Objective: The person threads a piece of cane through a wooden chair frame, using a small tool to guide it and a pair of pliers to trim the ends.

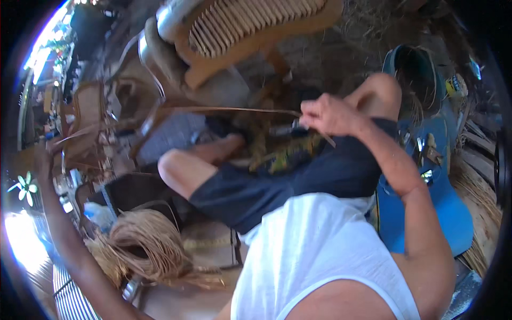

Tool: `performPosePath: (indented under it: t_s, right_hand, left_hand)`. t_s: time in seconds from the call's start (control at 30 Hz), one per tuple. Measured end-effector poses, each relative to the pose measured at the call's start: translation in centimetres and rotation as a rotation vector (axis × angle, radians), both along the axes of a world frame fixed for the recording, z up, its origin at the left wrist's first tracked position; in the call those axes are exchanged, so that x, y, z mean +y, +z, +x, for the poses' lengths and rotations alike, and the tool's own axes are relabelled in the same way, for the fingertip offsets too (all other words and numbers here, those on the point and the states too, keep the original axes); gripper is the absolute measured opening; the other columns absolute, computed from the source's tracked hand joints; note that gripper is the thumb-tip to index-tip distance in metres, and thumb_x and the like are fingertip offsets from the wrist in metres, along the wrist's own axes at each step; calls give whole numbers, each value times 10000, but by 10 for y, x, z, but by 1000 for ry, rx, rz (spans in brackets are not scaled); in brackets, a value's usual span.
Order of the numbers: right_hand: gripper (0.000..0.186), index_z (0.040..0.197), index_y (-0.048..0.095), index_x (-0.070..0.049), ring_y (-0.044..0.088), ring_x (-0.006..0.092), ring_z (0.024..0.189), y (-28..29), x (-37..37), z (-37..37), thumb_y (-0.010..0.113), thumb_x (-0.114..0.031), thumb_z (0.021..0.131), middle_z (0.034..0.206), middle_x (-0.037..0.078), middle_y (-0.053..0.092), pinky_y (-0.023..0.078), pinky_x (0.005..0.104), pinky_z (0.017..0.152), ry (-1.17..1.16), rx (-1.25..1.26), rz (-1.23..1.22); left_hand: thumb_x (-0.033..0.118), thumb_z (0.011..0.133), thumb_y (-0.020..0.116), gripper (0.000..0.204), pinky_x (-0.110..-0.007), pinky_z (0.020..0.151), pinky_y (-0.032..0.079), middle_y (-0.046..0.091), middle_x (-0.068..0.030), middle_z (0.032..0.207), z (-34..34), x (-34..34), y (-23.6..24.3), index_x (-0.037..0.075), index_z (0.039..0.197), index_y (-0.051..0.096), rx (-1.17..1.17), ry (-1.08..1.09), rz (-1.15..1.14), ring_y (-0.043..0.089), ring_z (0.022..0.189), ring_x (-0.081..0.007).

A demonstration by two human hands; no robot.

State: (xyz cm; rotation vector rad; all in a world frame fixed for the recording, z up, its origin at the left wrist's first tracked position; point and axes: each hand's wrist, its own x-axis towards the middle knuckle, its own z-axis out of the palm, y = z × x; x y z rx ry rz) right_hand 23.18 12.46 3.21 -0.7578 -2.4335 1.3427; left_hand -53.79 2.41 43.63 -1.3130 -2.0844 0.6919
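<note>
My right hand point(332, 114) is closed on a thin brown rattan strip point(234, 109) above my right thigh. A short tail of the strip sticks out below the fingers. From there it stretches across in front of my knees to the far left. There my left hand point(46, 150) is held out at arm's length, smeared by motion, and the strip's other end appears to meet its fingers. At the top is a wooden chair part point(256, 26) with a curved frame and close pale strands across its opening. A coiled bundle of rattan strands point(146, 245) lies at my left side.
A blue plastic seat point(453, 218) is at my right, with small tools on it. Farther up stands a dark green bucket point(397, 58). Loose strands point(477, 192) lie at the right edge. Another brown chair frame point(88, 109) is at the left, near a dark box point(144, 194).
</note>
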Motion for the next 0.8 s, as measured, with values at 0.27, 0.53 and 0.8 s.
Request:
performPosePath:
  t_s: [0.27,0.53,0.8]
  right_hand:
    - [273,859,620,-28,640,312,633,-21,-8,-7,651,-290,928,703,193,636,491,414,626,-19,4,-180]
    - [311,829,611,-43,572,100,566,-27,-9,-5,639,-313,979,620,28,612,460,319,533,-135,98,-475]
    - [263,837,587,-82,529,59,465,-34,-10,-3,591,-273,1018,614,11,614,414,239,421,-224,256,-660]
  left_hand:
    - [587,975,453,668,-478,887,505,665,-301,1097,26,225,136,38,1339,564,-198,-97,274,671,976,-419]
    - [224,892,726,562,-402,988,502,657,-164,1249,639,358,56,57,1393,534,-646,-1529,-44,631,1128,-281]
    - [307,872,741,945,-465,975,512,696,-195,1140,616,208,-108,178,1593,145,-1003,-1289,-239,682,1012,-334]
